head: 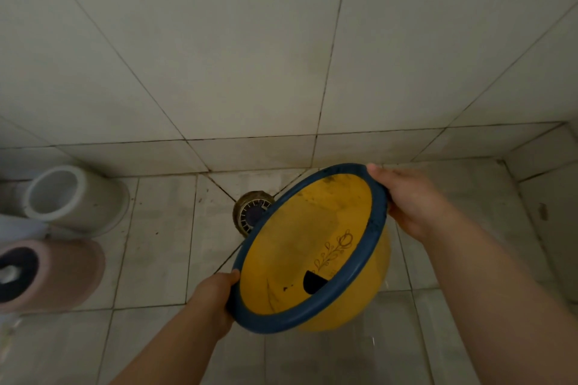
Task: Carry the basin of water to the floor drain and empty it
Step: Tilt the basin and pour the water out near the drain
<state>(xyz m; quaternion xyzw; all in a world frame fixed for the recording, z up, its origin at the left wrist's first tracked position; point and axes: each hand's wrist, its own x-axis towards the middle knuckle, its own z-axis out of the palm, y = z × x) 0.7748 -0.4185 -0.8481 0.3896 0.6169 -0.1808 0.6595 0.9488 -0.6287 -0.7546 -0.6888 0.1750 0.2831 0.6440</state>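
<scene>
Basin (300,247) tilted at lower centre, partly covering drain (250,212). Left hand (212,300) and right hand (416,203) both clasp opposite rim edges.

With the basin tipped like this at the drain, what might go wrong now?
1. The basin covers only the drain's edge, so leftover water may miss it.
2. The floor under the basin looks wet; slipping is possible.
3. Both hands pinch only the rim; it might slide out.
</scene>
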